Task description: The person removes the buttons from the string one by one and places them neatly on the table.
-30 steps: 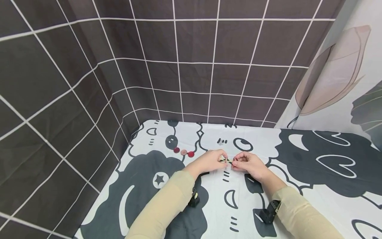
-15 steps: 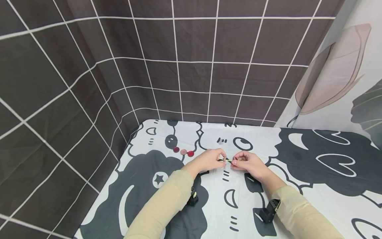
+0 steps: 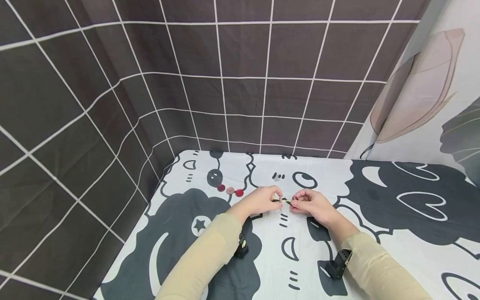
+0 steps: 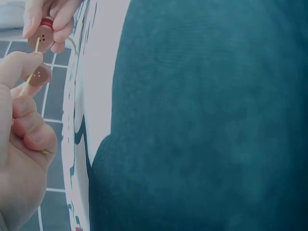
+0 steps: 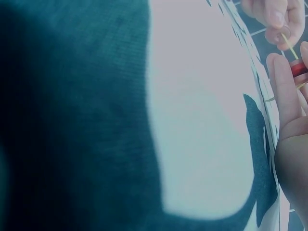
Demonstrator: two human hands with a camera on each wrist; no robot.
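Note:
A thin yellow cord [image 4: 37, 45] runs between my two hands. With thumb and index finger, my left hand [image 3: 261, 201] pinches a pinkish-brown button [image 4: 42, 75], which overlaps the cord in the left wrist view. Opposite it, my right hand [image 3: 314, 206] holds another pinkish-brown button [image 4: 41, 40] with the cord through one of its holes. Against that button's back sits a red button [image 5: 299, 70], also between the right fingers. A loose end of cord trails beyond the right hand. My fingers cover parts of the buttons.
Left of my hands, a dark red button [image 3: 221, 188], a pink button [image 3: 230, 190] and a red button [image 3: 239, 193] lie in a row on the patterned cloth [image 3: 270, 258]. Behind rises a dark grid curtain [image 3: 243, 96]; a leaf-print curtain [image 3: 416, 91] hangs at right.
My left hand has shifted slightly left with its button, so the gap between the hands is wider and more cord shows. The right hand has barely moved.

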